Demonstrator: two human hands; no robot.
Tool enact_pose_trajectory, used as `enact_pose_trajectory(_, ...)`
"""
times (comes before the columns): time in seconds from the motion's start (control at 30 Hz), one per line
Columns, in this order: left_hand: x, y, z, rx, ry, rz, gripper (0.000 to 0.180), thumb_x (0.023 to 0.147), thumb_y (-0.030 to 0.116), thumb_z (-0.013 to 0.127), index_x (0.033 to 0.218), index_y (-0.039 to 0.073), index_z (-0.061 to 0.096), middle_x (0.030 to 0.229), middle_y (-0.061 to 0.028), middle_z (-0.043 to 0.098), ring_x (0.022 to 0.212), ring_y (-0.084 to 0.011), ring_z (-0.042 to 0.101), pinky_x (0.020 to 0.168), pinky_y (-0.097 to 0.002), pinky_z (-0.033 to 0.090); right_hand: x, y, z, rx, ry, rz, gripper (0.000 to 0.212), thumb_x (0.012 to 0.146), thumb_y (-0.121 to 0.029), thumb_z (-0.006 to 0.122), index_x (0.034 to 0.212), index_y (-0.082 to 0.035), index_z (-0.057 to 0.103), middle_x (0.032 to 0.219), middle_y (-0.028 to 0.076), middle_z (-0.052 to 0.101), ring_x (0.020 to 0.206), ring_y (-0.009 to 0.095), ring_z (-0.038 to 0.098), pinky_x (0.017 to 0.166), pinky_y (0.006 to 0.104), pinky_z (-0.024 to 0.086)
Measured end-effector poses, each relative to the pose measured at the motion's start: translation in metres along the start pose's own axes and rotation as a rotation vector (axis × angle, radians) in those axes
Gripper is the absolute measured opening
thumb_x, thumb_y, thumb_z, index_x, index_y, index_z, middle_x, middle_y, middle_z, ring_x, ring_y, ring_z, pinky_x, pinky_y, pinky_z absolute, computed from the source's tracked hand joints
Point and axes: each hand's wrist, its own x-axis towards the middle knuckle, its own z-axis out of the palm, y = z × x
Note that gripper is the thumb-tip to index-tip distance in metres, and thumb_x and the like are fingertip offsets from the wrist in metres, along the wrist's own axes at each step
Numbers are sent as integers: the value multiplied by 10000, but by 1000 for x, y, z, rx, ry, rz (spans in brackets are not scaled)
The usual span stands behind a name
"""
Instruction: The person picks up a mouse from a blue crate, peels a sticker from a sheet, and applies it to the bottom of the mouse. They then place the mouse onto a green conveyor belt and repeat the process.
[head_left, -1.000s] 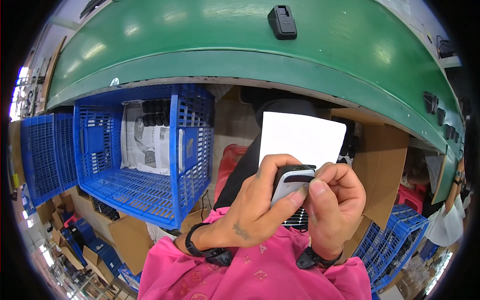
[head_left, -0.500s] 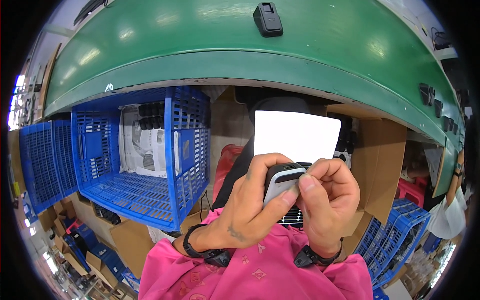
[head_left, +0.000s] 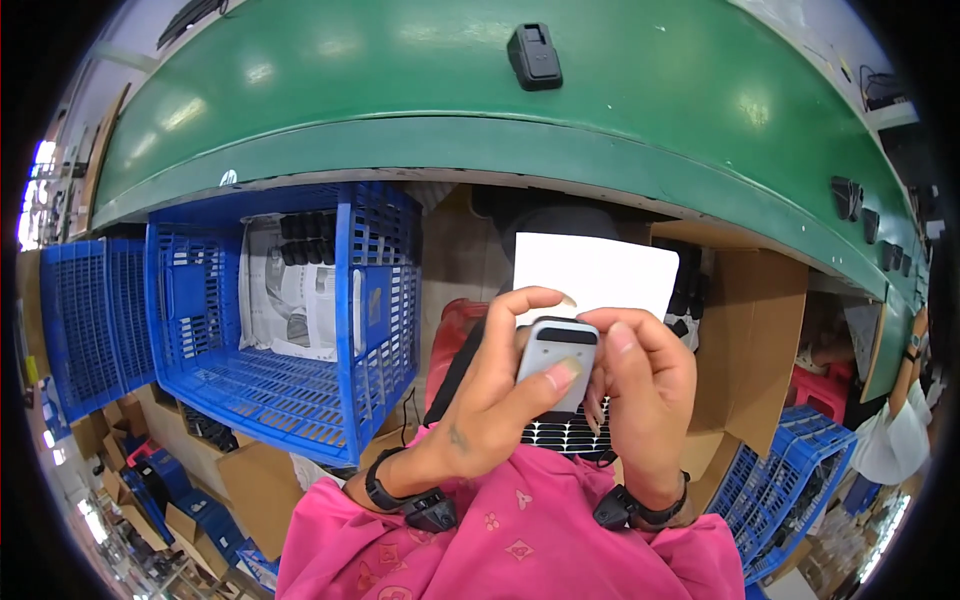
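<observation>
My left hand (head_left: 480, 410) is wrapped round a small rounded device with a light grey face and black ends (head_left: 550, 365), its thumb lying across the face. At the device's upper right edge is my right hand (head_left: 645, 385), its fingers curled and the index fingertip touching the corner; whether a small part sits between thumb and finger cannot be made out. Just beyond the hands is a blank white sheet (head_left: 600, 270). Below the device shows a black grid-patterned panel (head_left: 565, 437), partly covered by my hands.
A black dock-like block (head_left: 535, 57) stands on the green table (head_left: 350, 75), with several black pieces (head_left: 847, 198) at its right. Blue crates (head_left: 348, 320) flank me, the left one holding black parts. A cardboard box (head_left: 755, 340) is at right. Another person's arm (head_left: 908, 365) shows far right.
The device has turned so its grey face now points up toward me. My right hand's fingers have shifted along its edge. The view has tilted slightly upward.
</observation>
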Motion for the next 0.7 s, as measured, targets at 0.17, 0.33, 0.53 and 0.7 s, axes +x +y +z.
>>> enact_pose_trajectory(0.17, -1, 2, -22, 292, 61, 134, 428, 919, 282, 479, 1245, 6, 449, 1092, -114, 531, 1004, -145, 504, 871, -272, 395, 10, 2, 17, -396, -156, 5, 155, 945, -107, 555, 980, 38, 597, 766, 23, 607, 533, 32, 486, 471, 175, 368)
enact_pose_trajectory(0.33, -29, -3, -66, 313, 110, 124, 459, 941, 304, 471, 1274, -2, 392, 1130, -145, 528, 997, -152, 523, 750, -295, 440, 29, 16, 43, -516, -415, 16, 183, 955, -105, 528, 997, 67, 577, 771, 59, 619, 539, 69, 537, 485, 200, 437)
enact_pose_trajectory(0.53, -81, 14, -112, -11, 244, 480, 841, 742, -18, 730, 1436, 37, 258, 1466, -152, 293, 1196, -238, 486, 930, -351, 471, 60, 27, 112, -249, -469, 437, 239, 966, -231, 515, 920, -1, 562, 666, 55, 587, 451, 101, 502, 395, 235, 416)
enact_pose_trajectory(0.7, -78, 31, -182, 395, 420, 643, 560, 823, 112, 710, 1312, -26, 476, 1304, -149, 495, 1182, -222, 519, 953, -330, 457, 78, 46, 183, -322, -698, 563, 312, 994, -284, 465, 899, -7, 572, 607, 39, 547, 440, 102, 485, 408, 244, 412)
